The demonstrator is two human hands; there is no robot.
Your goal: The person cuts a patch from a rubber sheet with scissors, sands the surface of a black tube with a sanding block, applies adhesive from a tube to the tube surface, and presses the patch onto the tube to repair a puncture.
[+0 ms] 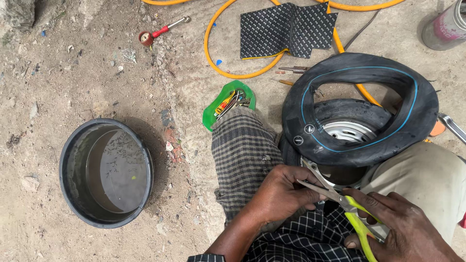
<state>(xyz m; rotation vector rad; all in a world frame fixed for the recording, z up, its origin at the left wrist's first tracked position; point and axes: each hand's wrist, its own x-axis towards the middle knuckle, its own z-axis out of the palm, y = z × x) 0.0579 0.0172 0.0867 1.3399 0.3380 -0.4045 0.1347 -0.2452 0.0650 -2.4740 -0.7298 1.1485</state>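
Note:
My right hand (405,233) grips a pair of scissors (340,199) by their yellow-green handles; the steel blades are apart and point up-left. My left hand (281,191) is closed just beside the blades, pinching something small that I cannot make out. Both hands hover over my lap, above checked cloth. Just beyond them a black inner tube (359,77) with a thin blue line rests on a small wheel (349,128) with a grey metal rim.
A black basin (68,170) of water sits on the dirt at left. A yellow hose (213,53) loops at the top around a black patterned rubber sheet (286,29). A green tray (228,102) holds small tools. A red-handled tool (158,33) lies top left; a can (446,26) top right.

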